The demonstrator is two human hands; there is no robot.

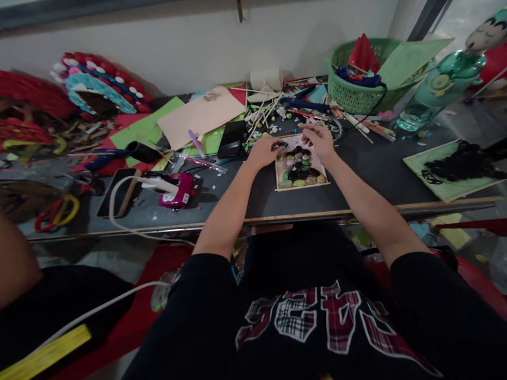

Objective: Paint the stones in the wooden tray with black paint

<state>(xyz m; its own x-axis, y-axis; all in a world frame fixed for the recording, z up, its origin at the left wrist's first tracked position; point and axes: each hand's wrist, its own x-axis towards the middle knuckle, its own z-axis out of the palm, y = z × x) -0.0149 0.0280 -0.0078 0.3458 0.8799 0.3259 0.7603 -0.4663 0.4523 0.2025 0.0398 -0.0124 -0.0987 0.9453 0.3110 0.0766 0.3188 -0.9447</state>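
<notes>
My left hand point(264, 151) rests curled at the upper left corner of a small wooden-framed board point(282, 186) and pinches something small and blue that I cannot name. My right hand point(320, 141) is at the board's top right edge, fingers bent and pressed together over it; what they hold, if anything, is hidden. The board lies flat on the dark table point(356, 174) and carries several coloured and black pebble-like pieces point(301, 168), with green ones along its near edge.
A black phone point(232, 139), sheets of coloured paper point(202, 116) and thin wooden sticks point(263, 113) lie behind the board. A green basket point(362, 95) and a green bottle point(439, 87) stand back right. A pink device point(177, 191) with a white cable is at left. Another person's arm point(13, 258) is at far left.
</notes>
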